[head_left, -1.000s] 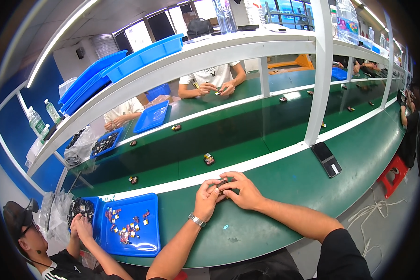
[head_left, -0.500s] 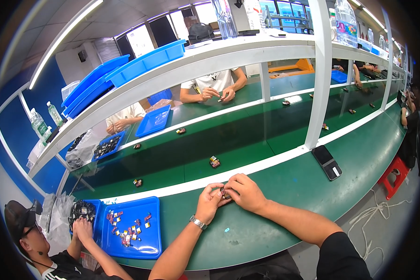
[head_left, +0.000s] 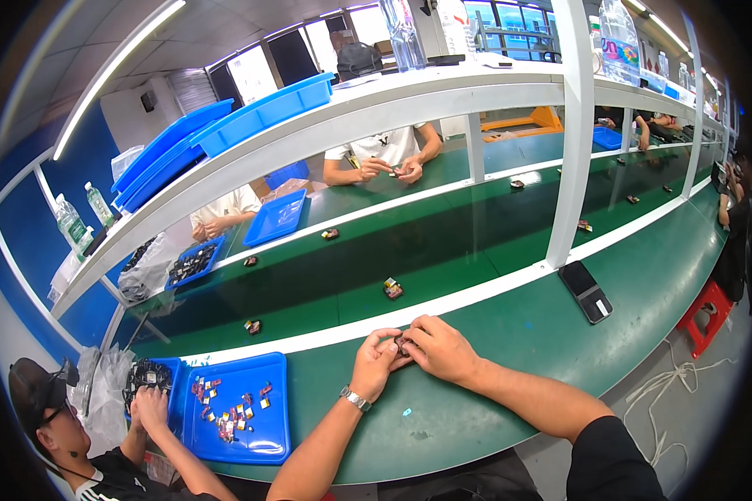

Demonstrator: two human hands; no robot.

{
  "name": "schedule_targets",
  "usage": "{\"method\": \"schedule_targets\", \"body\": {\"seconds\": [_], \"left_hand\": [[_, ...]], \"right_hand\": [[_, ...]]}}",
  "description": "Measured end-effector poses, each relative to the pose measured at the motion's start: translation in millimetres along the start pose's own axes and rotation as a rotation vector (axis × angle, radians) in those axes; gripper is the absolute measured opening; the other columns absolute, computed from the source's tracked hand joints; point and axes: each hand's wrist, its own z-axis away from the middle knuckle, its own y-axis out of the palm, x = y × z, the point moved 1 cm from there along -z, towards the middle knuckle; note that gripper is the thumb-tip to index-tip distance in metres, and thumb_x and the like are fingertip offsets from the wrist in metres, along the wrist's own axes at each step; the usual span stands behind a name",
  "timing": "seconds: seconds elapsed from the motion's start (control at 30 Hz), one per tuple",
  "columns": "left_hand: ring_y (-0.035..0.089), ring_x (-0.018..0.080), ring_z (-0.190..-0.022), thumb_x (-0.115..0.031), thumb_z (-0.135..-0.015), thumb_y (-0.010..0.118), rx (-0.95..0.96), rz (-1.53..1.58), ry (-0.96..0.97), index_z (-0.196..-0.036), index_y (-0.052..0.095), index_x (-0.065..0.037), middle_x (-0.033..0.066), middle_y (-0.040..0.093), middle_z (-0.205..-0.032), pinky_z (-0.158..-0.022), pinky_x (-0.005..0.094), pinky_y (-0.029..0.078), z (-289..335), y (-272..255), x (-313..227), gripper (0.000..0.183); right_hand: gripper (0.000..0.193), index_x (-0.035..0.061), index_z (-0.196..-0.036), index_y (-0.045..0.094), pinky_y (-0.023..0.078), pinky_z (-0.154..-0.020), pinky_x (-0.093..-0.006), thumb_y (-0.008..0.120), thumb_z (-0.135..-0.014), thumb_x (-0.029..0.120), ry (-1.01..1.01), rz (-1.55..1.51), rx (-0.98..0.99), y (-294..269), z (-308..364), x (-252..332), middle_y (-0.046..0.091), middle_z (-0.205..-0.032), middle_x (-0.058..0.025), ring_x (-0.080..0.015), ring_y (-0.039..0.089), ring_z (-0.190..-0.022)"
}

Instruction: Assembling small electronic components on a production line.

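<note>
Over the near green worktop point(head_left: 476, 409), my left hand point(head_left: 374, 364) pinches a small dark-reddish electronic part point(head_left: 400, 344) between thumb and fingers. My right hand point(head_left: 444, 349) comes at it from the right, with its fingertips closed on the same part. The fingers cover most of it, so its exact kind does not show. Left of my left forearm lies a blue tray point(head_left: 274, 409) with several small red, black and yellow electronic parts point(head_left: 230, 417) scattered in it.
A green conveyor belt point(head_left: 342, 292) runs beyond the white rail, with small parts point(head_left: 393, 289) spaced along it. A white post point(head_left: 570, 142) and a phone point(head_left: 585, 290) stand to the right. A co-worker's hands point(head_left: 150, 409) reach into a tray of black parts at left.
The parts on the belt have shifted slightly to the right. My right fingers have moved a little on the held part; my left hand has stayed almost still.
</note>
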Motion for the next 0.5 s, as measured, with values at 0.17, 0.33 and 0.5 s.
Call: {"method": "schedule_targets", "body": {"seconds": [0.17,0.33,0.5], "left_hand": [[0.064,0.02,-0.103,-0.001,-0.1,0.042,-0.021,-0.046,-0.016,-0.121,0.046,-0.001,0.0138,0.063,-0.112,-0.092,0.0338,0.055,-1.4,-0.3,1.1,0.022],[0.064,0.0189,-0.101,0.0,-0.099,0.042,-0.015,-0.024,0.004,-0.12,0.047,-0.002,0.0121,0.064,-0.109,-0.091,0.0331,0.055,-0.6,-0.8,3.1,0.021],[0.064,0.0181,-0.099,-0.003,-0.098,0.049,-0.013,0.013,-0.024,-0.118,0.048,-0.002,0.0112,0.064,-0.107,-0.087,0.0332,0.056,-0.7,-2.6,4.1,0.021]], "right_hand": [[0.011,0.0042,-0.086,0.06,0.053,-0.066,-0.0358,0.068,-0.081,0.01,-0.022,0.045,-0.006,3.7,1.4,-0.9,0.056,-0.09,-0.0065,-0.0235,0.059,-0.082],[0.011,0.0033,-0.083,0.058,0.053,-0.063,-0.0346,0.066,-0.083,0.011,-0.042,0.093,0.007,4.5,3.4,1.9,0.054,-0.09,-0.0058,-0.0223,0.057,-0.082],[0.01,0.003,-0.082,0.058,0.054,-0.064,-0.0345,0.066,-0.081,0.009,-0.044,0.105,-0.016,6.0,4.5,2.6,0.054,-0.089,-0.0065,-0.0227,0.057,-0.082]]}}
